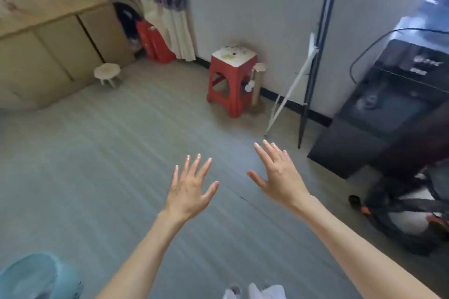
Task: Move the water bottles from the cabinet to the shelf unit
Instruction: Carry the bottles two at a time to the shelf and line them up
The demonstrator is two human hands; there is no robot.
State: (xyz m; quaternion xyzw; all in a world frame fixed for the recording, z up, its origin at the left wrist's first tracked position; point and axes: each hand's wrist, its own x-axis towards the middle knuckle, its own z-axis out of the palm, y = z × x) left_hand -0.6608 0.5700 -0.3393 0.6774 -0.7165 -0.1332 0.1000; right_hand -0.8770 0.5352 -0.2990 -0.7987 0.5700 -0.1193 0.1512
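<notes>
My left hand [189,189] and my right hand [279,175] are both stretched out in front of me over the grey floor, palms down, fingers spread and straight, holding nothing. A low beige cabinet [53,48] with closed doors runs along the left wall, far from both hands. No water bottles show in this view, and I cannot make out a shelf unit. The picture is blurred.
A red plastic stool [230,80] stands by the far wall with a cat scratching post [257,85] beside it. A small white stool [107,73] sits near the cabinet. A black water dispenser [388,104] and a dark metal pole [318,51] are on the right. A light-blue shoe [36,277] lies bottom left.
</notes>
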